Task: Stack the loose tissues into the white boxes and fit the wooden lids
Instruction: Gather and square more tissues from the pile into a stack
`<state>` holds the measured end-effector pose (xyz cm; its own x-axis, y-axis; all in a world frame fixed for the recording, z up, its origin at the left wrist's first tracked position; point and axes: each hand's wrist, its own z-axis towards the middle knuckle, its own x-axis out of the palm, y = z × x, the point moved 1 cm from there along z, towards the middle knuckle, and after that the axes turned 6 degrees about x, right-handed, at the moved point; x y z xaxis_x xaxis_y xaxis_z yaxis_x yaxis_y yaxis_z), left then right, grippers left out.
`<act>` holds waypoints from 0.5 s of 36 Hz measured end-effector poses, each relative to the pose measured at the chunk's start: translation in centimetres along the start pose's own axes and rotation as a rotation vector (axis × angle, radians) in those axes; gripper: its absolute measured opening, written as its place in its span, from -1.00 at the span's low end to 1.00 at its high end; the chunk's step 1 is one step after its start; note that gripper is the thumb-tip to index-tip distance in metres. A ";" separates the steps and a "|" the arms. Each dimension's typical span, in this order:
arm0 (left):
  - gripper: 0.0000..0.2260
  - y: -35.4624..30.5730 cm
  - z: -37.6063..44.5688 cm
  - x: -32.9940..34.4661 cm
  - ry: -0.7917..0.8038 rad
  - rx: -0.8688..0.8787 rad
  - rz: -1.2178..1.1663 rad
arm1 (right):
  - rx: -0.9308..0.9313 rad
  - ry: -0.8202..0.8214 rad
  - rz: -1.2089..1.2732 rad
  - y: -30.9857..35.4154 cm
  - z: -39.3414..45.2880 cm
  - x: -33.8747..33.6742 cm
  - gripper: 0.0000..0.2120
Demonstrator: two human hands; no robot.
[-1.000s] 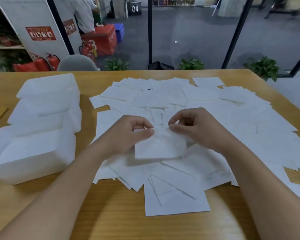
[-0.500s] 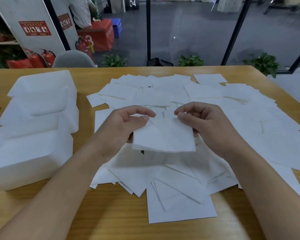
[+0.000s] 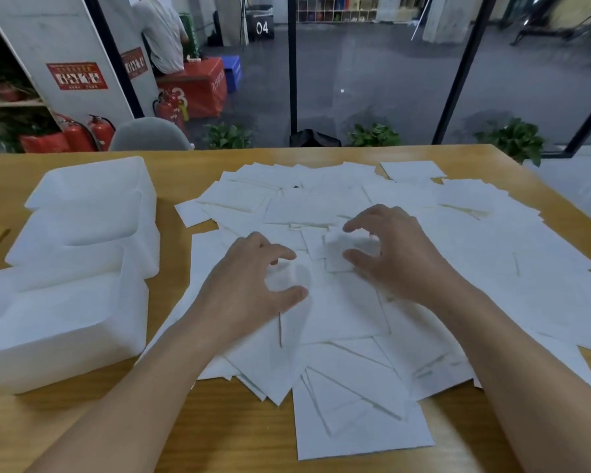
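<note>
Left hand point(image 3: 249, 285) and right hand point(image 3: 393, 254): we note both spread with loosely bent fingers, holding nothing, over the loose tissues point(image 3: 355, 302). White boxes point(image 3: 79, 261) stand left on the wooden table point(image 3: 65, 421); potted plants point(image 3: 372, 134) and fire extinguishers point(image 3: 82, 133) sit beyond.

The clearest marking is the white number "04" on a dark box point(image 3: 260, 27) standing on the grey floor beyond the black frame posts. A red box point(image 3: 198, 92) near the seated person carries a large white figure on its front that looks like a "3", partly hidden by a fire extinguisher point(image 3: 168, 109); white lettering runs down its side but is too small to make out. Two red signs with white characters sit on the white pillar point(image 3: 58, 46), one on each face, and their text is too blurred to read.
</note>
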<state>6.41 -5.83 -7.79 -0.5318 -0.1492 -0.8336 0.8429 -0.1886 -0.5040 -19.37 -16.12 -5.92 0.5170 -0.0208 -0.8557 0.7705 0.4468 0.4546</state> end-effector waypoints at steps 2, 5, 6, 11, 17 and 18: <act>-0.57 -0.3 0.0 0.0 -0.018 0.001 -0.048 | -0.003 0.079 -0.129 0.0 1.1 0.3 -0.45; -0.73 -0.4 -0.2 0.3 -0.036 -0.016 -0.188 | 0.019 0.157 -0.176 0.0 2.0 0.8 -0.30; -0.75 -0.4 -0.2 0.4 -0.036 -0.013 -0.205 | 0.022 0.164 -0.155 -0.1 2.0 0.9 -0.28; -0.79 -0.5 -0.2 1.0 -0.024 0.005 -0.195 | 0.038 0.113 -0.051 -0.2 2.1 1.1 -0.35; -0.84 -1.0 -0.3 1.3 -0.064 0.020 -0.240 | 0.048 0.015 -0.019 0.7 2.0 0.5 -0.86; -0.84 -1.1 -0.3 1.3 -0.082 0.017 -0.247 | 0.045 0.004 0.001 0.9 1.8 0.5 -0.85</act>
<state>4.85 -5.51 -8.36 -0.7265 -0.1752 -0.6644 0.6858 -0.2452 -0.6852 -17.73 -17.34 -5.52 0.5163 -0.0165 -0.8562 0.7859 0.4063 0.4661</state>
